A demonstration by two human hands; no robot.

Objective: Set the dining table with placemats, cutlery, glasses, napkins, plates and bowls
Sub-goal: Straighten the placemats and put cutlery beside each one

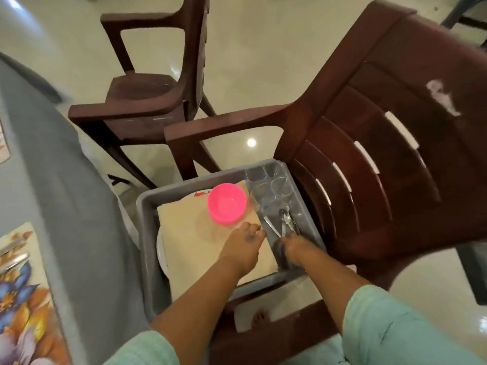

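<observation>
Both arms reach down and forward into grey tub (147,219) on brown chair (369,159). Left hand (243,245) rests on beige placemat (192,233), fingers bent, holds nothing. Right hand (295,247) lies low at cutlery (286,223) in right side of tub; grip blurred, cannot tell. Pink bowl (227,203) stands on placemat, clear glasses (268,184) beside. Floral placemat (23,285) with cutlery lies on worktop (66,206) at left.

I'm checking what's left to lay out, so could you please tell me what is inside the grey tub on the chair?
In the grey tub: a pink bowl on beige placemats, clear glasses, cutlery. A white plate edge shows beneath; the rest is covered.
</observation>
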